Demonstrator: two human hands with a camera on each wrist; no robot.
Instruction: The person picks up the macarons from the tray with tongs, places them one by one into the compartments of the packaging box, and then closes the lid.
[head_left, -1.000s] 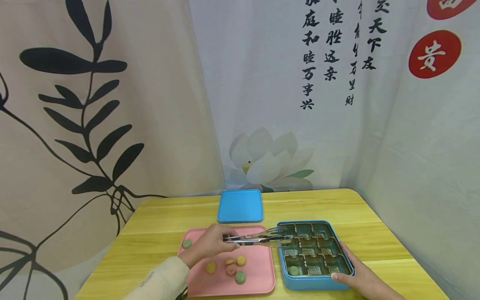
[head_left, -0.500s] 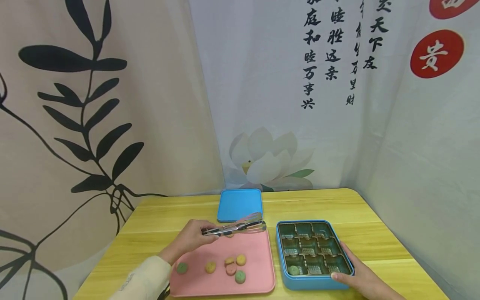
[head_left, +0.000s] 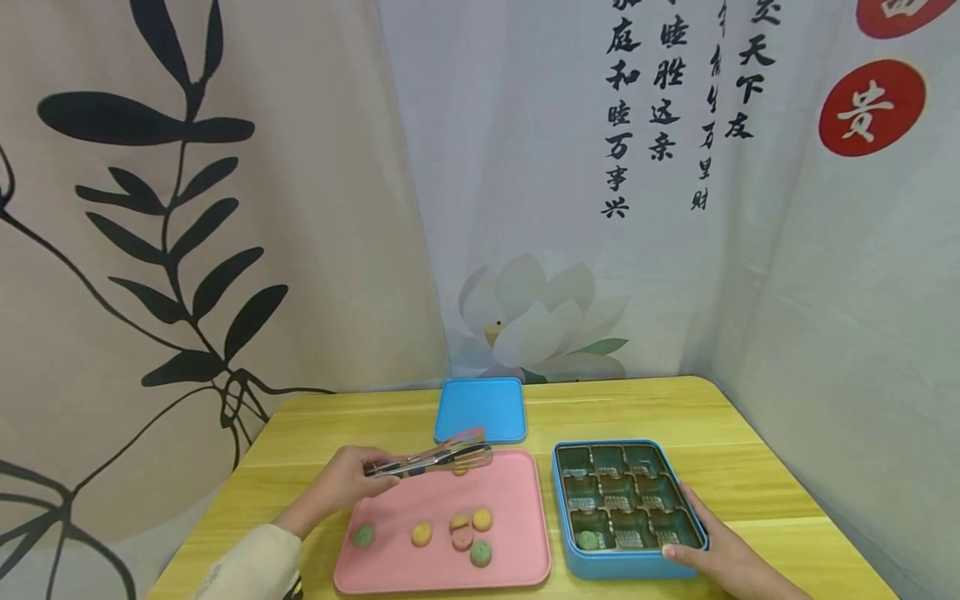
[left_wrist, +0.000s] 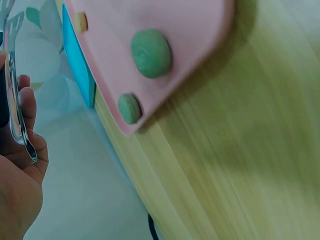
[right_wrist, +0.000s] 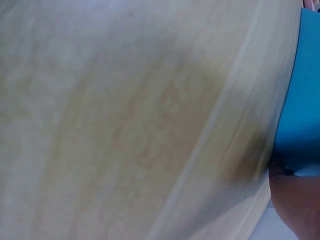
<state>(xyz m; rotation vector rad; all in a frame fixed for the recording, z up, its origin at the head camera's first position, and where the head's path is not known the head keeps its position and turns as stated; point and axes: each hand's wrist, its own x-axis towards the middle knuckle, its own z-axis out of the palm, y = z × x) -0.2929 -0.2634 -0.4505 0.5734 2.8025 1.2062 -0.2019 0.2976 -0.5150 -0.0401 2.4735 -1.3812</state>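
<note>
Holding metal tongs (head_left: 444, 457) in the left hand (head_left: 356, 477) over a pink tray (head_left: 517, 500), and gripping a blue box (head_left: 630, 568) with the right hand (head_left: 723, 550).
Clasping the tongs near the joined end, with the spread ends pointing right above the tray's far part, partly covering a far yellow cookie (head_left: 460, 472). Grasping the box at the near right corner, with thumb at the near rim and fingers along the side. On the tray, toward the front, a cluster of yellow, pink and green cookies (head_left: 481, 553), with another yellow one apart to the left; near the left edge, two green ones in the left wrist view. In the box's near left compartment, a green round (head_left: 587, 541). Farther back on the desk (head_left: 750, 475), a flat blue lid (head_left: 480, 410).
</note>
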